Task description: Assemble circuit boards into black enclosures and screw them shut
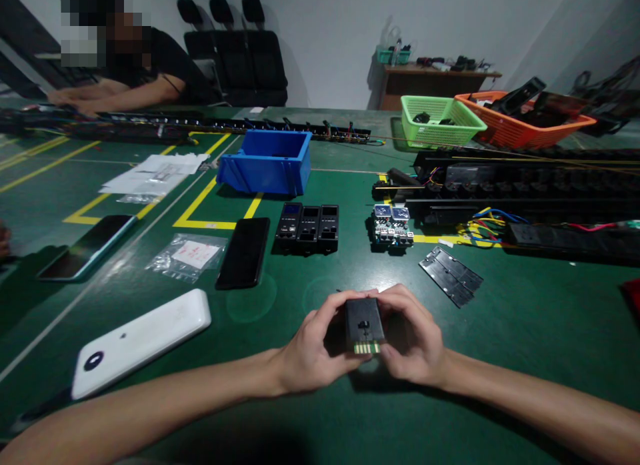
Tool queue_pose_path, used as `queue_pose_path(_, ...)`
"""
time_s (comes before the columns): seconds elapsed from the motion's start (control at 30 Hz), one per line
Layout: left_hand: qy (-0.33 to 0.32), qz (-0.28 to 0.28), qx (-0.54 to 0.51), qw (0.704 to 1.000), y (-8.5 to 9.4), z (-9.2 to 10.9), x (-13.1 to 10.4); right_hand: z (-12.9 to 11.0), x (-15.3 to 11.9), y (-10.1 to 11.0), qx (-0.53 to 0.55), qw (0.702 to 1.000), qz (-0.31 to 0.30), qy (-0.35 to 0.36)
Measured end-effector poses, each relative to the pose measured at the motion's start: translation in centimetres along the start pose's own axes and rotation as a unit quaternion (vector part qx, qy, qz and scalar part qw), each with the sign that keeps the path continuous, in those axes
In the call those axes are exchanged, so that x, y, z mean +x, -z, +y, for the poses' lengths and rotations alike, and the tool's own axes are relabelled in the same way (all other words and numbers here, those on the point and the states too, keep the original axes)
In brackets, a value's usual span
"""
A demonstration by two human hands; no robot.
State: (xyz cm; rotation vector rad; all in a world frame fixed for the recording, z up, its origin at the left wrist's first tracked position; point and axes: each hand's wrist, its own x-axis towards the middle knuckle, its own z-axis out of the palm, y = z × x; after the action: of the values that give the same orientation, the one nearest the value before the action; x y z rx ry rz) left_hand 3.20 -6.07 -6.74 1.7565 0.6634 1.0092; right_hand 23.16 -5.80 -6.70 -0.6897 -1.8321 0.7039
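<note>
Between my two hands is a small black electronic module (364, 318), with a green circuit-board edge and gold contacts facing me. My left hand (313, 341) grips its left side, fingers over the top and thumb low. On the other side my right hand (417, 338) holds it with curled fingers and thumb. Beyond the hands, a few similar black modules (307, 228) stand side by side. Bare circuit boards with small screens (391, 226) sit to their right. Flat black cover plates (451, 276) lie right of my right hand.
A blue bin (267, 161) stands mid-table, with a black phone (243, 253), plastic bag (190, 257) and white device (143, 341) at left. Black rails with wires (520, 185) fill the right, before green (443, 121) and orange baskets (530, 128). A person (145, 71) works far left.
</note>
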Motion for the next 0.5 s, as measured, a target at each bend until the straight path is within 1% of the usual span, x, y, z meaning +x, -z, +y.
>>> queue_pose_path(0.1, 0.005, -0.023, -0.005, 1.0, 0.1, 0.2, 0.3, 0.1, -0.1, 0.0, 0.003, 1.0, 0.009, 0.004)
queue_pose_path(0.2, 0.06, -0.052, -0.017, 0.997, 0.1, 0.4, 0.7, 0.0, -0.1, 0.0, 0.008, 0.999, 0.032, -0.019)
queue_pose_path(0.27, 0.091, -0.054, -0.025, 0.994, 0.1, 0.5, 0.9, -0.1, -0.1, 0.1, 0.02, 0.998, 0.041, -0.046)
queue_pose_path(0.4, 0.114, -0.038, -0.063, 0.991, 0.0, 0.5, 1.2, -0.1, -0.2, 0.0, 0.038, 0.995, 0.018, -0.095)
queue_pose_path(0.5, 0.111, -0.026, -0.079, 0.99, 0.1, 0.5, 1.2, 0.0, -0.2, -0.1, 0.02, 0.995, -0.011, -0.098)
